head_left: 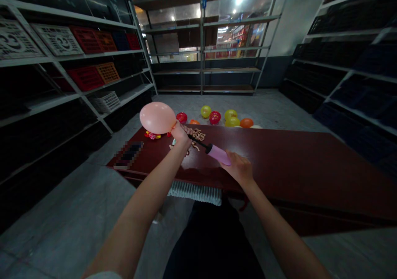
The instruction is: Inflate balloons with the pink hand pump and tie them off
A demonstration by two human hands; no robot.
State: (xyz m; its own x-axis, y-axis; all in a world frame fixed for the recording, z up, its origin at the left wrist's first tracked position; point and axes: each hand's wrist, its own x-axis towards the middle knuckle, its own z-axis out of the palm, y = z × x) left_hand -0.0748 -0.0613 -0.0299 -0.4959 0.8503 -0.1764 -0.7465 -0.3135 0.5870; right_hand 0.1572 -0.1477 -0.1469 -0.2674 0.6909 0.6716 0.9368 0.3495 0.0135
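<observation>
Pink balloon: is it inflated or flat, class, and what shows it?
Inflated: the pink balloon bulges smooth and rounded. Whether it is completely full, I cannot tell.

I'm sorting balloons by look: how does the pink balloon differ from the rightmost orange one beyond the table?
The pink balloon is pale pink; the orange balloon is bright orange. The left hand grips the pink balloon's neck end; the orange balloon lies beyond the table, unheld. Both look inflated and rounded.

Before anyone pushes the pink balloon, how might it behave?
The pink balloon is swollen, so probably light for its size. Its stretched, glossy skin may be slippery. Held at the neck by the left hand, it would likely swing.
</observation>
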